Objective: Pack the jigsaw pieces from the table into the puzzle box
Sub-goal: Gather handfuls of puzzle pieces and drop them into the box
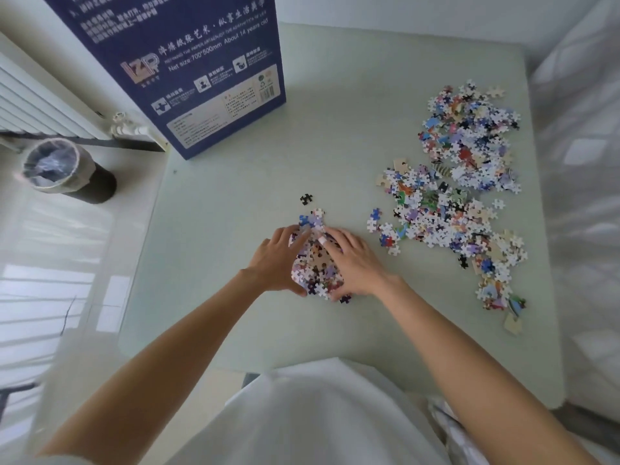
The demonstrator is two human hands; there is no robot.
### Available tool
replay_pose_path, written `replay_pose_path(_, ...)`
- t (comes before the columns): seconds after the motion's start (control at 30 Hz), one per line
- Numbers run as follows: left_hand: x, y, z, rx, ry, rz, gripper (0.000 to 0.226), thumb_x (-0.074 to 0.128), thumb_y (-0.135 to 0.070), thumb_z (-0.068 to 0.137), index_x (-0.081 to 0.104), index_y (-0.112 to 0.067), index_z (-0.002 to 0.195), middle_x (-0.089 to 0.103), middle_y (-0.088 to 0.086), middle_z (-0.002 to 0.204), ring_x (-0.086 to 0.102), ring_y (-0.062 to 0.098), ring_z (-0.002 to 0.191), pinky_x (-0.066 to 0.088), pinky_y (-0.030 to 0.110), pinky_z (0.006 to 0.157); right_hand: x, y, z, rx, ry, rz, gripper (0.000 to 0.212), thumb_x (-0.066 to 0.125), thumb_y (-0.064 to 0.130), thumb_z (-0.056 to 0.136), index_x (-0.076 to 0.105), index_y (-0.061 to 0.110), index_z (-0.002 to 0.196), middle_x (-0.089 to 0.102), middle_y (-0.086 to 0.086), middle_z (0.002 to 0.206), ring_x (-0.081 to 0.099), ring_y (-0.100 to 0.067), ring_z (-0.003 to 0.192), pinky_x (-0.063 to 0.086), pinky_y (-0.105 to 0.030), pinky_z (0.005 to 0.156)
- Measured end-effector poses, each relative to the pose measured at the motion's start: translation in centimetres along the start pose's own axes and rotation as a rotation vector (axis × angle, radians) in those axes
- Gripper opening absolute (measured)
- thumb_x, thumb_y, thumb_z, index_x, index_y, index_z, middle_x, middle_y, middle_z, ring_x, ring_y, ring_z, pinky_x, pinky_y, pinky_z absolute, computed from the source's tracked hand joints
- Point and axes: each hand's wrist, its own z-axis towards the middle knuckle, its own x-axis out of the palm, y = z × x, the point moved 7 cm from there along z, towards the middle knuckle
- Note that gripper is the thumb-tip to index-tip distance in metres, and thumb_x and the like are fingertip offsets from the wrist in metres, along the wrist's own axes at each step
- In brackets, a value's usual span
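1. Head view: Both sets of fingers cup a small heap of jigsaw pieces [317,263] on the pale green table [235,256]. My left hand [280,260] curls round the heap's left side, thumb at its near edge. My right hand [352,263] wraps the right side, fingers spread over the top and a pale strip round one finger.
2. Head view: One black piece [306,198] lies alone just beyond the heap, apart from it. A few blue and white pieces poke out past my fingertips at the far end.
3. Head view: Most loose pieces [459,193] lie spread in a long scatter down the right side of the table, well apart from my hands, running from the far right to the near right edge.
4. Head view: At the table's far left, the blue puzzle box [201,62] stands upright, its printed face toward me; I cannot tell whether it is open.
5. Head view: Off the table to the left, a bin [57,166] with a plastic liner stands on the floor beside a white radiator [37,99]. My white top [318,414] fills the near foreground.
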Motion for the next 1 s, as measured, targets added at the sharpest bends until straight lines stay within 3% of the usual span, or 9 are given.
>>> replay_pose_path(0.1, 0.8, -0.5, -0.7, -0.05, -0.084, -0.053, 0.118, 0.08, -0.055, 0.057, 0.01, -0.026, 0.148, 0.023, 0.004, 0.145, 0.024, 0.023, 0.131, 0.033, 0.035, 0.105, -0.9, 0.1, 0.3, 0.004, -0.087, 0.047, 0.118, 0.074, 0.06, 0.059, 0.01, 0.015, 0.147, 0.024, -0.005, 0.147, 0.025, -0.024, 0.132, 0.027, -0.037, 0.109)
replay_pose_path(0.2, 0.7, -0.1, -1.1, -0.115, -0.139, -0.217, 0.105, 0.082, -0.044, 0.061, 0.022, -0.026, 0.145, 0.031, 0.003, 0.138, 0.031, 0.021, 0.125, 0.04, 0.032, 0.099, -1.6, 0.4, 0.8, 0.017, -0.135, 0.092, 0.107, 0.075, 0.053, 0.062, 0.021, 0.012, 0.144, 0.036, -0.006, 0.138, 0.035, -0.023, 0.122, 0.036, -0.035, 0.103)
replay_pose_path(0.33, 0.4, 0.8, -1.1, -0.164, -0.163, -0.367, 0.082, 0.081, -0.032, 0.068, 0.038, -0.024, 0.137, 0.041, 0.004, 0.129, 0.041, 0.021, 0.12, 0.04, 0.03, 0.097, -2.2, 0.9, 1.3, 0.045, -0.157, 0.144, 0.088, 0.076, 0.042, 0.067, 0.033, 0.011, 0.137, 0.043, -0.007, 0.131, 0.043, -0.022, 0.114, 0.043, -0.027, 0.087)
replay_pose_path(0.47, 0.0, 1.4, -1.0, -0.189, -0.142, -0.396, 0.068, 0.08, -0.028, 0.07, 0.047, -0.022, 0.129, 0.047, 0.005, 0.122, 0.05, 0.023, 0.11, 0.039, 0.029, 0.093, -2.3, 1.0, 1.9, 0.08, -0.146, 0.193, 0.071, 0.074, 0.044, 0.068, 0.043, 0.013, 0.123, 0.052, -0.005, 0.116, 0.051, -0.018, 0.1, 0.051, -0.031, 0.076)
replay_pose_path(0.6, -0.5, 1.8, -1.1, -0.183, -0.13, -0.42, 0.056, 0.078, -0.03, 0.073, 0.054, -0.022, 0.123, 0.054, 0.005, 0.116, 0.055, 0.023, 0.103, 0.041, 0.027, 0.086, -2.8, 0.8, 1.6, 0.095, -0.176, 0.223, 0.056, 0.074, 0.032, 0.075, 0.048, 0.013, 0.121, 0.051, -0.002, 0.11, 0.054, -0.017, 0.096, 0.046, -0.024, 0.068)
replay_pose_path(0.73, -1.8, 2.4, -1.0, -0.158, -0.173, -0.43, 0.038, 0.071, -0.028, 0.08, 0.061, -0.023, 0.117, 0.058, 0.002, 0.117, 0.06, 0.02, 0.092, 0.044, 0.026, 0.084, -3.5, 0.3, 1.5, 0.125, -0.188, 0.349, 0.055, 0.072, 0.034, 0.075, 0.054, 0.012, 0.123, 0.056, -0.001, 0.112, 0.056, -0.015, 0.096, 0.036, -0.018, 0.072)
replay_pose_path(0.9, -3.0, 2.8, -1.1, -0.162, -0.238, -0.467, 0.029, 0.067, -0.026, 0.085, 0.064, -0.021, 0.114, 0.065, 0.002, 0.11, 0.063, 0.019, 0.091, 0.048, 0.027, 0.083, -3.4, -0.3, 1.3, 0.159, -0.21, 0.47, 0.057, 0.066, 0.043, 0.076, 0.056, 0.016, 0.125, 0.062, 0.0, 0.119, 0.061, -0.015, 0.103, 0.043, -0.025, 0.092)
replay_pose_path(1.0, -3.2, 3.2, -0.9, -0.189, -0.243, -0.488, 0.027, 0.064, -0.026, 0.087, 0.064, -0.018, 0.113, 0.069, 0.002, 0.106, 0.065, 0.019, 0.093, 0.049, 0.026, 0.081, -3.6, -0.6, 1.2, 0.177, -0.249, 0.51, 0.05, 0.062, 0.042, 0.081, 0.058, 0.015, 0.123, 0.064, -0.001, 0.118, 0.064, -0.014, 0.097, 0.047, -0.028, 0.094)
